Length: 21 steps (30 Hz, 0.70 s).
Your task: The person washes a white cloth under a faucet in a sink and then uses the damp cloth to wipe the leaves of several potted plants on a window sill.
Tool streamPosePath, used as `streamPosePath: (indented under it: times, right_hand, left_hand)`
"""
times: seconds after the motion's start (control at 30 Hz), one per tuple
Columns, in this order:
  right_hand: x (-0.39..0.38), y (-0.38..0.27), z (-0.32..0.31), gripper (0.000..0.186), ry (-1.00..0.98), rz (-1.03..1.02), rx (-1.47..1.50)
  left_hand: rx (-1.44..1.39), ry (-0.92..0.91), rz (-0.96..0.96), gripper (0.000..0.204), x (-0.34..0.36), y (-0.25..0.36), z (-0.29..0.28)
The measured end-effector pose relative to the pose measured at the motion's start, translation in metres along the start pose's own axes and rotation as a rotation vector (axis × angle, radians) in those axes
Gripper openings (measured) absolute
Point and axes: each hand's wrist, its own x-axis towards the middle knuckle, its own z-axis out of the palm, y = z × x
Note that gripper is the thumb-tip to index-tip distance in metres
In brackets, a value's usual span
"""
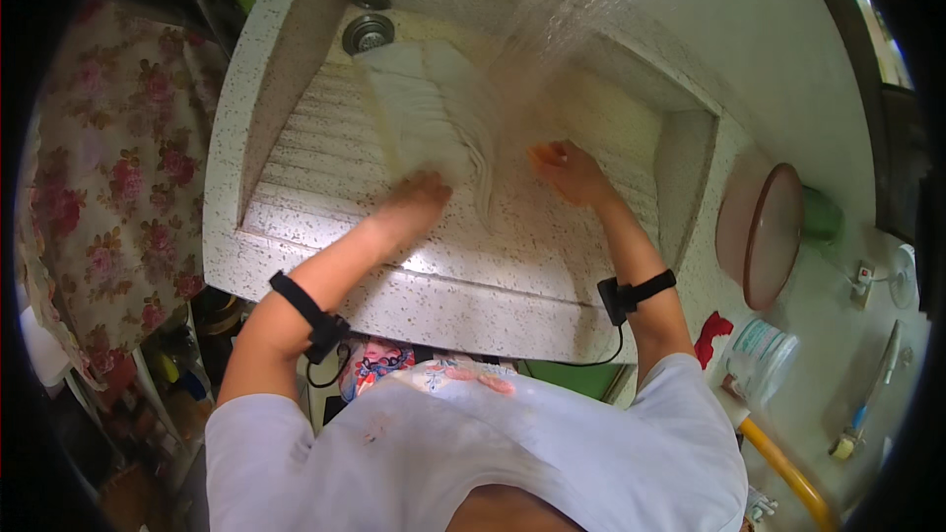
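A soaked white cloth [414,99] lies spread over the ridged slope of a speckled stone wash sink [256,138], its upper end near the metal drain [370,34]. My left hand [414,202] is at the cloth's lower left part, fingers curled but blurred, so its grip is unclear. My right hand [576,177] is right of the cloth, closed round a small orange object [540,156], perhaps a soap bar. A spray of water [552,20] falls into the sink from above, partly veiling the cloth's right side.
A pink basin [774,236], green container [821,215], red cloth [711,335] and clear tub [764,360] sit right of the sink. A yellow pipe [788,463] runs at lower right. A floral cloth [128,187] hangs at the left, with clutter below.
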Motion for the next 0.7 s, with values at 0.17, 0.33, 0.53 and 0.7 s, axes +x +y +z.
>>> streamPosePath:
  times: [0.17, 0.33, 0.53, 0.7]
  right_hand:
    - [0.008, 0.017, 0.006, 0.075, -0.040, 0.003, -0.108]
    - [0.016, 0.013, 0.017, 0.077, -0.012, -0.022, -0.091]
    - [0.025, -0.003, 0.024, 0.066, -0.170, -0.239, 0.073]
    - [0.011, -0.016, 0.053, 0.065, -0.098, -0.618, 0.011]
  left_hand:
    - [0.350, 0.124, -0.074, 0.045, -0.072, -0.068, -0.034]
    - [0.000, 0.200, -0.113, 0.053, -0.057, -0.036, -0.036]
    - [0.151, 0.242, 0.005, 0.028, 0.006, 0.011, 0.018]
    - [-0.614, 0.373, -0.356, 0.015, 0.006, 0.008, -0.010]
